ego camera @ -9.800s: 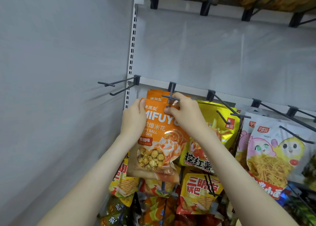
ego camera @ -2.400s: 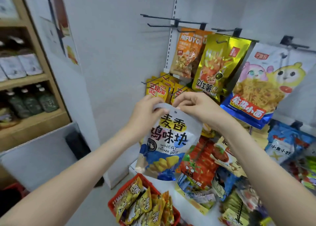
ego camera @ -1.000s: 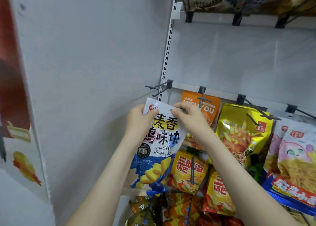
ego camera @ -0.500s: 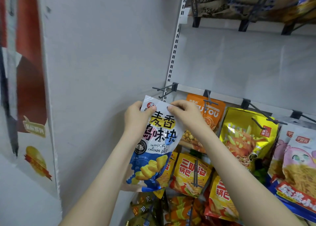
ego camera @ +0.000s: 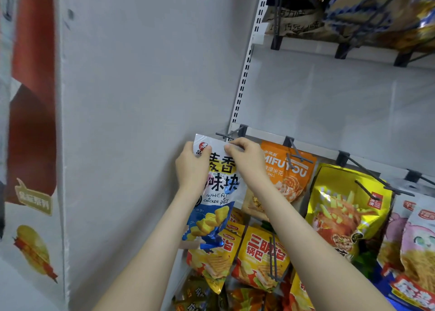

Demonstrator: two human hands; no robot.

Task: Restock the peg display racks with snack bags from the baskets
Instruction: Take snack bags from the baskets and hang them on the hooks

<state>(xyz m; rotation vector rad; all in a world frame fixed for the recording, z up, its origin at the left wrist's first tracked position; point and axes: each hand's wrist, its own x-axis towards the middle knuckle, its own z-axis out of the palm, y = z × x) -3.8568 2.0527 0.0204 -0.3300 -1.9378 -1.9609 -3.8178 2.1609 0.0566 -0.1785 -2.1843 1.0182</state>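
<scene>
While both hands point(ego camera: 191, 167) point(ego camera: 244, 156) pinch the chicken-piece bag point(ego camera: 217, 188) top, its hole should align with the empty peg point(ego camera: 229, 135).

Two hands point(ego camera: 191, 167) point(ego camera: 247, 160), one chicken-piece bag point(ego camera: 220, 186), one orange bag point(ego camera: 292, 176).

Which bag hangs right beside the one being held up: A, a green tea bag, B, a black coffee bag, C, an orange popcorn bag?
C: the orange popcorn bag hangs on its peg just right of the white and blue bag that the left hand and right hand grip.
</scene>
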